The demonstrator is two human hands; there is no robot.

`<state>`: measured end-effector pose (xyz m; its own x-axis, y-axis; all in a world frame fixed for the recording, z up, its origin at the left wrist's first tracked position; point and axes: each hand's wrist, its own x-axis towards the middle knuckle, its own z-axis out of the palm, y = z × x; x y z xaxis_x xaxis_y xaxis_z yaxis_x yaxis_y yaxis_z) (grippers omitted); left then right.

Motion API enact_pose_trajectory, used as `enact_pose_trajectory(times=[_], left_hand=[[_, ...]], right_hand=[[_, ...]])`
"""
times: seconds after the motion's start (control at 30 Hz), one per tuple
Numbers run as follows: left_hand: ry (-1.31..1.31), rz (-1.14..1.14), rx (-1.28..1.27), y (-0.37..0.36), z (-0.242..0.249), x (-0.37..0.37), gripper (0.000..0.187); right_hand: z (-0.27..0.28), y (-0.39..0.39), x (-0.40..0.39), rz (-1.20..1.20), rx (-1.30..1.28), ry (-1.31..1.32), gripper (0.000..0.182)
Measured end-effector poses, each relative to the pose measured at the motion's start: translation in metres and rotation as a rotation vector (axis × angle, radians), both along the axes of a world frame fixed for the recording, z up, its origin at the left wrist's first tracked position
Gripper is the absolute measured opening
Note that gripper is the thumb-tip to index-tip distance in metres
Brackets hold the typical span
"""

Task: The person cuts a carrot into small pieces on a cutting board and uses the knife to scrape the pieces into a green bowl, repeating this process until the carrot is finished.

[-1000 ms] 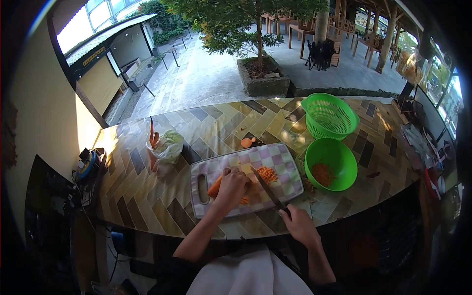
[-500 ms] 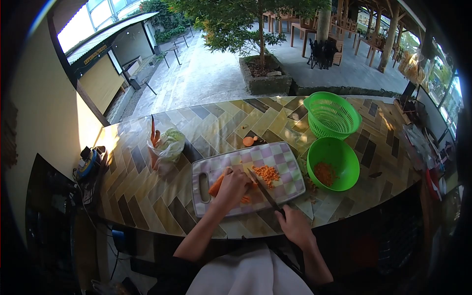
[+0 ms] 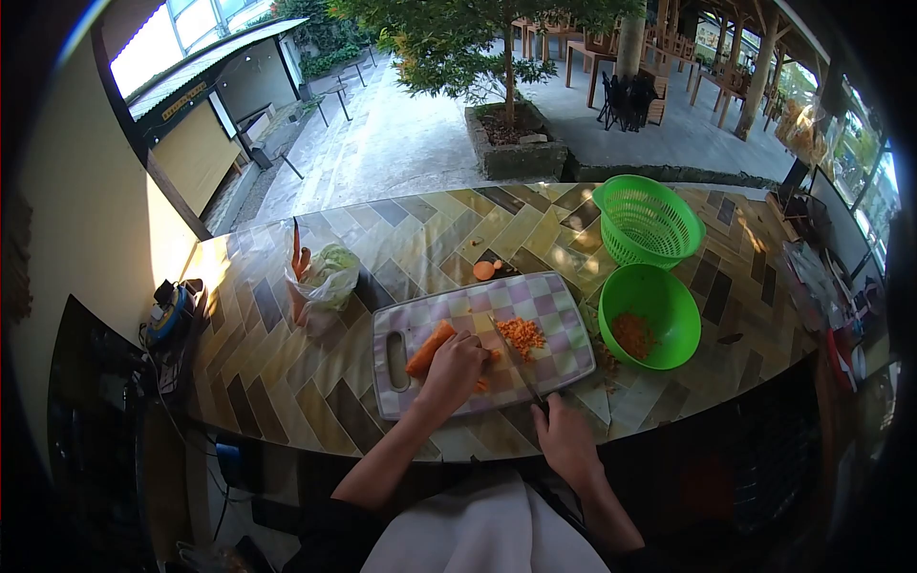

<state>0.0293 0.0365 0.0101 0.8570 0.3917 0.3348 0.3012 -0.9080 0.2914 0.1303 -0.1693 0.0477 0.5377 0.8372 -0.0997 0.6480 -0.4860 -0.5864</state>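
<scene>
On the checkered cutting board (image 3: 449,320), my left hand (image 3: 457,368) is closed on carrot pieces, its fingertips pointing toward the knife. A thick carrot piece (image 3: 430,350) lies beside that hand, toward the board's handle hole. My right hand (image 3: 565,432) grips the handle of a knife (image 3: 517,360), whose blade slants over the board between my left hand and a pile of diced carrot (image 3: 522,334). A few orange bits lie by my left fingers, partly hidden.
A green bowl (image 3: 650,317) with orange bits inside and a green colander (image 3: 650,222) stand right of the board. Carrot ends (image 3: 484,270) lie behind it. A plastic bag (image 3: 330,277) with a leafy vegetable and carrots is at the left of the table (image 3: 287,382).
The knife and my right hand have shifted slightly, and the blade looks lighter and flatter. My left hand has moved slightly down, showing more of the thick carrot piece.
</scene>
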Motion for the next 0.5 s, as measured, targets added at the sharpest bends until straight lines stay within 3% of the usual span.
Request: enact_pose_trajectory(times=[0.17,0.5], left_hand=[[-0.162,0.201,-0.135,-0.019,-0.003,0.006,0.012],[-0.145,0.204,-0.142,-0.021,0.001,0.007,0.022]], right_hand=[[-0.001,-0.002,-0.005,0.026,0.006,0.005,0.032],[0.001,-0.002,-0.008,0.063,-0.071,-0.067,0.028]])
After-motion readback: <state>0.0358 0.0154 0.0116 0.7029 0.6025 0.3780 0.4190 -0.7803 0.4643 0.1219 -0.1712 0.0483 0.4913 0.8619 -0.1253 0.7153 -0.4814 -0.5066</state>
